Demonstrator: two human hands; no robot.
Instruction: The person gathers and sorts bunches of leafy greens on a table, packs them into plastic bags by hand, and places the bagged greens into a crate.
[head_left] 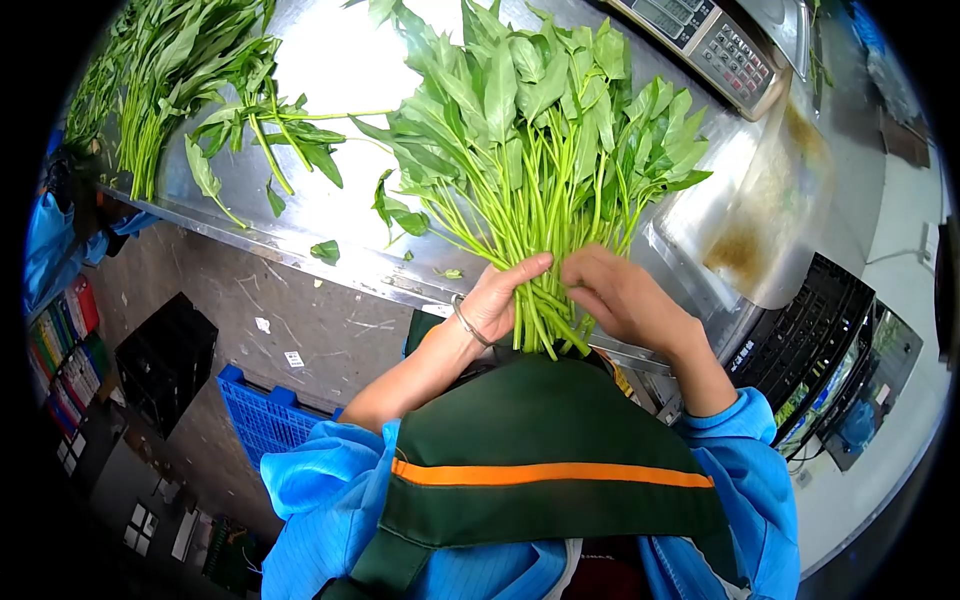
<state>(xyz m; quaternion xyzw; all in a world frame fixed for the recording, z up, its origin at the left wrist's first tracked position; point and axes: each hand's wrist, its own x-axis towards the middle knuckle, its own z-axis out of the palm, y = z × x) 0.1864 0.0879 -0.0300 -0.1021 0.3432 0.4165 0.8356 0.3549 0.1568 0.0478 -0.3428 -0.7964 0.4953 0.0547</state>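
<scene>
A large bunch of water spinach (540, 180), long green stems with narrow leaves, lies over the near edge of the metal table, its cut ends toward my body. My left hand (492, 300), with a bracelet at the wrist, is closed around the lower stems, thumb across their front. On the other side, my right hand (618, 297) is at the same stems with its fingers curled in. Whether those fingers pinch a stem or something else is hidden.
More greens (180, 90) lie at the table's left, with loose sprigs (275, 135) beside them. A digital scale (735, 60) stands at the back right. Black crates (800, 340) are at the right. Below the metal table (330, 265) sit a blue plastic crate (265, 415) and a black box (165, 360).
</scene>
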